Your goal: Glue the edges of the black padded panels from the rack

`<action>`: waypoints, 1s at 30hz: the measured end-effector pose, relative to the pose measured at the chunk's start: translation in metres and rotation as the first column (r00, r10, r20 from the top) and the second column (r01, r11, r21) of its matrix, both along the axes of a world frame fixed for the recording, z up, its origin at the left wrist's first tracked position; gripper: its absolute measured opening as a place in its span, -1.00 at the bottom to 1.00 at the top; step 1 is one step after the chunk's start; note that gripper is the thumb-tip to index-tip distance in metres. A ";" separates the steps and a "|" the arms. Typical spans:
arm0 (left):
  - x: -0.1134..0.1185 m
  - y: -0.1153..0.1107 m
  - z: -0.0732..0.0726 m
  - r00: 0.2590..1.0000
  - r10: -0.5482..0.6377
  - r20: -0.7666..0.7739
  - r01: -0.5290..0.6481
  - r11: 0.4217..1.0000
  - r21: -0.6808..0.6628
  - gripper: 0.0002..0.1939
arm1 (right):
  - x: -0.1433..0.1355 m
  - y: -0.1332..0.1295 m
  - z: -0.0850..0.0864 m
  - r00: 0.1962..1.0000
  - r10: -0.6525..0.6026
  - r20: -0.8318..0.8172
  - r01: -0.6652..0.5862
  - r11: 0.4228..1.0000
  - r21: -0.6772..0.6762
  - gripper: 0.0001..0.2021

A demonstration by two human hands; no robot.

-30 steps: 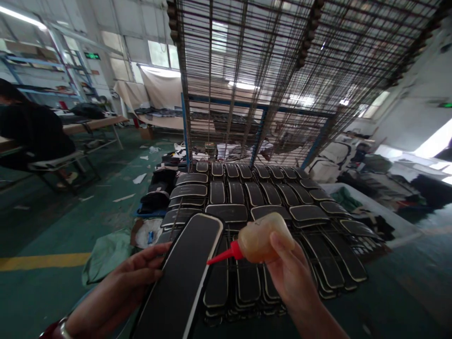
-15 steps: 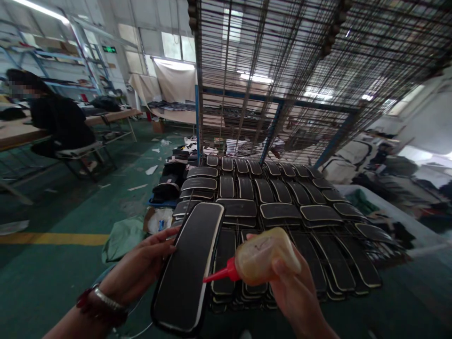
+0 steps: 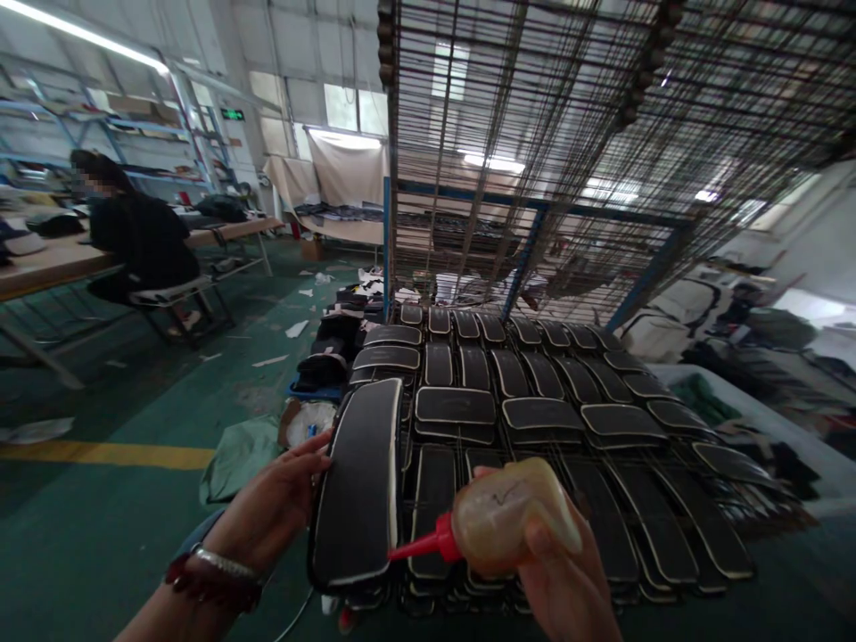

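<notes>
My left hand (image 3: 284, 489) grips the left edge of a long black panel (image 3: 358, 481) with a pale line along its border. The panel is held tilted over the rack, its far end pointing away. My right hand (image 3: 558, 557) is wrapped round a yellowish squeeze bottle (image 3: 512, 515) lying nearly on its side. The bottle's red nozzle (image 3: 428, 542) points left, its tip at the panel's lower right corner, on the pale line. Rows of similar black panels (image 3: 455, 406) lie beyond and beneath.
A raised wire mesh rack (image 3: 535, 205) with blue bars stands over the panels. Black items are stacked at left, near a green cloth (image 3: 237, 456). A person (image 3: 140, 232) sits at a table further left. A white bin (image 3: 795, 464) stands at right.
The panel has turned more upright in view. The nozzle tip has moved down along its right edge to the lower corner. The surroundings have shifted right and slightly down in view.
</notes>
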State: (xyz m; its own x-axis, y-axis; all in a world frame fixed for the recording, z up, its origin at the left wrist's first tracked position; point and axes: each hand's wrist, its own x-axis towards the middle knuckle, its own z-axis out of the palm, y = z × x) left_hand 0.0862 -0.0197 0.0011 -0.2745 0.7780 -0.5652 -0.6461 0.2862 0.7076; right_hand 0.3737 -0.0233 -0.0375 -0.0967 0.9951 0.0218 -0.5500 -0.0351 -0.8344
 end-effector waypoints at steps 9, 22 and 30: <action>0.013 0.001 -0.009 0.940 0.243 0.239 -0.242 0.970 -0.034 -0.61 | 0.010 0.020 -0.016 0.996 -0.089 -0.007 0.089 0.988 0.128 -0.58; 0.028 0.003 -0.034 0.891 0.250 0.379 -0.260 0.965 -0.026 -0.59 | -0.005 -0.002 -0.025 0.986 -0.160 -0.040 0.163 0.984 0.077 -0.55; 0.036 -0.001 -0.018 0.917 0.246 0.315 -0.244 0.969 -0.048 -0.46 | -0.005 -0.006 -0.025 0.995 -0.082 -0.056 0.087 0.991 0.098 -0.59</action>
